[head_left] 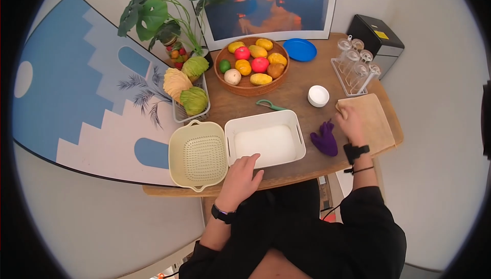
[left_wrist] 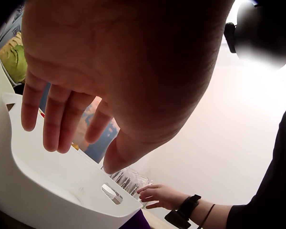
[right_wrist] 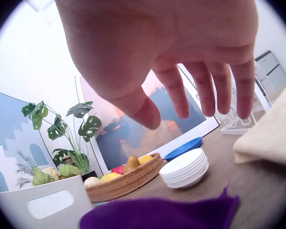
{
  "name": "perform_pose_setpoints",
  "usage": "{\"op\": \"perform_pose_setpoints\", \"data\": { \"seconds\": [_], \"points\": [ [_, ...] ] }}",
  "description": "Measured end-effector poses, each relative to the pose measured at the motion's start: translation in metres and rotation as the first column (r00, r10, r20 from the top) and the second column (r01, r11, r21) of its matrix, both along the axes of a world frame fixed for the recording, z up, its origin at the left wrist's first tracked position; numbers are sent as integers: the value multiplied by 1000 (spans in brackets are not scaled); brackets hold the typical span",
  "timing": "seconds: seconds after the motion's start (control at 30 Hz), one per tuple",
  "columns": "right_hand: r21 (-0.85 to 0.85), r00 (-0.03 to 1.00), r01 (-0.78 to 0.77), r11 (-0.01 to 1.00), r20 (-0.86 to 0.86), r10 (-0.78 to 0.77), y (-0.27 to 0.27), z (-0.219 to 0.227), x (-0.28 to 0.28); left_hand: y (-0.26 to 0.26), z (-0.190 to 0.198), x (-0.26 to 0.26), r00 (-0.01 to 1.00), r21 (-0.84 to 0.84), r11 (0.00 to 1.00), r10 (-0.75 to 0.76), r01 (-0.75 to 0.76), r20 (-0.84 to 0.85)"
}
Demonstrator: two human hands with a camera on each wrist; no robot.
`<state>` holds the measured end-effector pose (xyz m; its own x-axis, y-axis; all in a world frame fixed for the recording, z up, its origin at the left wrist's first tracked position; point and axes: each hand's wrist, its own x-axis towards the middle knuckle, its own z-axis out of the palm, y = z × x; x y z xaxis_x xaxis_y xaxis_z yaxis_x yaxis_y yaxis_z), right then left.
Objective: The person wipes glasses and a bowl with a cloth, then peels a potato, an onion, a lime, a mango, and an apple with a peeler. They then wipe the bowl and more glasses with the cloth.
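My left hand (head_left: pixel 239 181) hovers at the near left rim of a white bin (head_left: pixel 294 148), palm down and fingers extended, holding nothing. The left wrist view shows that hand's fingers (left_wrist: pixel 52 119) above the bin's inside. My right hand (head_left: pixel 351 125) is over the left edge of a folded beige cloth (head_left: pixel 373 120). In the right wrist view its fingers (right_wrist: pixel 207 95) hang loosely, with nothing between them, and the cloth lies to their right. A dark purple, soft-looking thing (head_left: pixel 325 139) with a thin pointed tip lies just left of the right hand.
A pale yellow colander (head_left: pixel 174 148) adjoins the bin. Behind stand a wicker basket (head_left: pixel 245 90) of fruit, a blue plate (head_left: pixel 300 49), stacked white dishes (head_left: pixel 318 96) and a glass rack (head_left: pixel 353 93). A green-handled tool (head_left: pixel 271 105) lies behind the bin; lettuces (head_left: pixel 194 100) fill a left basket.
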<state>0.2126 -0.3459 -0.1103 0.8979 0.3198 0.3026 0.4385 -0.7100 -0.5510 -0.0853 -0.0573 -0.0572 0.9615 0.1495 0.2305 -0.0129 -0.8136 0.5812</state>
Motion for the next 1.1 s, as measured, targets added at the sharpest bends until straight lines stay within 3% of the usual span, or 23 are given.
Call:
{"op": "perform_pose_setpoints", "data": {
  "seconds": [0.03,0.1,0.23,0.37,0.43,0.73,1.1],
  "points": [
    [-59,996,-23,998,-83,18,-1,-4,-29,-3,-2,0,1000,2,1000,-25,25,-16],
    [12,995,-46,999,-89,47,3,-9,-59,-4,-10,-1,998,10,999,-41,42,-36],
    [112,997,-9,994,-72,17,7,-26,-86,-6,-20,-1,994,43,998,-50,55,-98],
    [88,993,-49,995,-104,58,15,-22,-100,-7,-30,-4,996,54,996,-60,64,-68],
    [62,990,-51,997,-127,58,16,-25,-101,-8,-35,-4,999,79,996,-41,41,-3],
    [23,997,11,1000,-76,-9,14,-64,-96,-11,-46,-7,1000,131,991,-26,25,3],
    [120,987,162,980,-12,-161,-8,-42,-65,-11,-41,-5,999,126,991,-32,34,-18]
  ]
}}
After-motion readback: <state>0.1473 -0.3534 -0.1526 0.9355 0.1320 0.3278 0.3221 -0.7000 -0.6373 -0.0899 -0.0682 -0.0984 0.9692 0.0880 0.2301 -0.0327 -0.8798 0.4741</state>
